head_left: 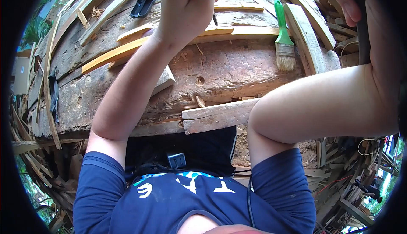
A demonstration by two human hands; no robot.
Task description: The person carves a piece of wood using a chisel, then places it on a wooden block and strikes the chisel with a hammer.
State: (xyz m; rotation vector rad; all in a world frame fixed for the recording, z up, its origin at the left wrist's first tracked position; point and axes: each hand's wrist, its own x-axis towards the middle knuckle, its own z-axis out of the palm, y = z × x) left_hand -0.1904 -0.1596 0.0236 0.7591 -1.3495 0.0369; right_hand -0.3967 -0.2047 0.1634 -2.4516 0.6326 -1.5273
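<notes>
My left hand is raised over the workbench, fingers curled closed. A bit of something dark shows at its top edge, but most of what it holds is out of view. At the upper right, my right hand is close to the camera and partly cut off. Its fingers bend around a long dark strip whose kind I cannot make out. Below my left hand lie thin yellowish wood strips. A green-handled paintbrush rests between my hands, bristles toward me.
The worn wooden bench carries a black tray-like case, a pale board and long battens. A wood block sits at the near edge. Scrap wood is piled around. A small grey device is at my waist.
</notes>
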